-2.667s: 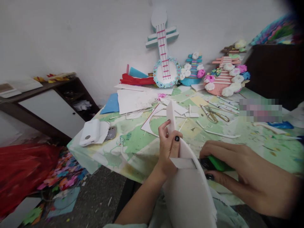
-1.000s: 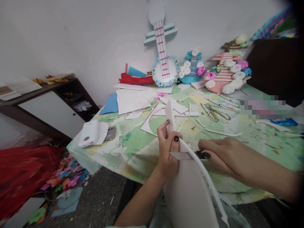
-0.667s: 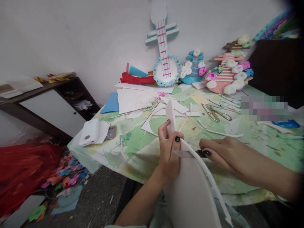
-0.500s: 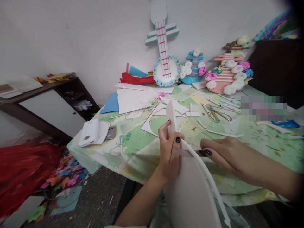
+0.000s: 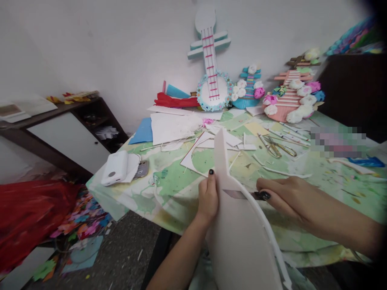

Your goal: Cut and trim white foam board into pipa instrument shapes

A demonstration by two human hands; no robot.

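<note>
Left hand (image 5: 208, 197) grips the upright foam board (image 5: 238, 237) by its left edge; right hand (image 5: 282, 195) is closed around a knife (image 5: 242, 195) slicing its right edge. A thin strip (image 5: 272, 241) hangs free below the blade, while the neck above looks uncut.

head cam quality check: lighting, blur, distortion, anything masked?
Head view: soft even light, no hard shadows or glare; wide-angle bending toward the edges, dark vignette at the top right corner; centre fairly sharp, with the left hand, white foam sheet and right hand readable; a pixelated block masks part of the table.
</note>
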